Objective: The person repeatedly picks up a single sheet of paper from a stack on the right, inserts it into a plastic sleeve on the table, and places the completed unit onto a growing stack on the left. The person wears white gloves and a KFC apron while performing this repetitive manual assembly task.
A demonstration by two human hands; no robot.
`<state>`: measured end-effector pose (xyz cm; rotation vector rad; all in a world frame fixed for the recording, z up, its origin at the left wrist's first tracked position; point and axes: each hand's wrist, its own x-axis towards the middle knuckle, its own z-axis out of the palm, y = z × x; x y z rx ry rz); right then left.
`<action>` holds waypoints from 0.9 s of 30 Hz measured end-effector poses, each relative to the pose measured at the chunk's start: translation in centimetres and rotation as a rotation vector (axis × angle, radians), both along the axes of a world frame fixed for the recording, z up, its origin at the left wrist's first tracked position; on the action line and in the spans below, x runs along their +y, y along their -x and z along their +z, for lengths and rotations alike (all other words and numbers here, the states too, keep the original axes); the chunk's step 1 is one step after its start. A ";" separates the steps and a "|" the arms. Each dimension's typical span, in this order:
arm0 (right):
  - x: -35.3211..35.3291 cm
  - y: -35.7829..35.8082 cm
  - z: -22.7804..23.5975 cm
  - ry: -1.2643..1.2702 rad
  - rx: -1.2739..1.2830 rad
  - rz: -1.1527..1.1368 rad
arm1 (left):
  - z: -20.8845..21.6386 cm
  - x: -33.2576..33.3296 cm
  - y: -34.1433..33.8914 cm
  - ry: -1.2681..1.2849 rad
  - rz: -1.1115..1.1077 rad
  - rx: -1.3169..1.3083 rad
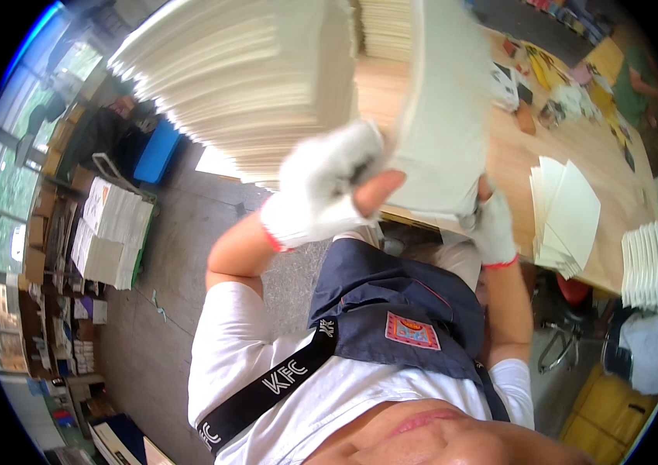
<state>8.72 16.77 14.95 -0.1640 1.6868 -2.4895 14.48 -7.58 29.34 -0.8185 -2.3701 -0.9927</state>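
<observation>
Both my hands wear white knitted gloves with red cuffs and bare thumb tips. My left hand (333, 182) is raised beside the tall stack of cream paper sheets (243, 85). It is slightly blurred, its thumb held apart from its fingers, with nothing visible in it. My right hand (491, 225) grips the near right corner of a pale paper sheet (445, 132), which stretches away from me over the wooden table (383, 89). The sheet's far end is blurred; whether it is one sheet or several I cannot tell.
Another paper stack (385, 31) stands at the back. Fanned sheets (565, 217) and a smaller stack (645, 263) lie to the right. Clutter (569, 101) covers the far right, near another person (642, 85). On the floor at left are stacked paper bundles (112, 232) and a blue bin (156, 151).
</observation>
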 end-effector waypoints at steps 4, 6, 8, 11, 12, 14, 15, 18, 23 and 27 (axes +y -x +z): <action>-4.3 4.2 12.9 -0.113 0.186 0.170 | 5.9 -6.5 0.9 -0.212 0.258 0.555; -9.5 5.2 18.7 -0.111 0.301 0.263 | 9.6 -13.0 1.2 -0.400 0.345 0.616; -14.0 5.9 22.7 -0.122 0.328 0.286 | 12.2 -19.6 2.9 -0.691 0.226 0.507; -17.2 7.5 24.1 -0.254 0.245 0.267 | 13.4 -20.4 4.2 -0.119 0.738 0.365; -17.1 8.5 23.3 -0.295 0.316 0.315 | 13.0 -19.5 4.8 0.194 0.933 0.307; -17.0 7.6 22.2 -0.212 0.416 0.374 | 8.6 -20.9 4.8 0.003 0.878 0.381; -17.2 7.3 21.3 -0.158 0.410 0.310 | 5.8 -23.1 4.9 0.118 0.973 0.510; -11.5 5.0 17.2 -0.196 0.402 0.348 | -3.9 -24.3 3.7 0.226 1.127 0.686; 1.8 1.2 0.0 -0.116 0.010 0.068 | -25.9 -16.4 1.3 -0.709 0.565 0.351; 14.3 -3.4 -10.1 -0.343 -0.270 -0.775 | -35.5 -6.6 -3.8 -0.461 0.594 -0.024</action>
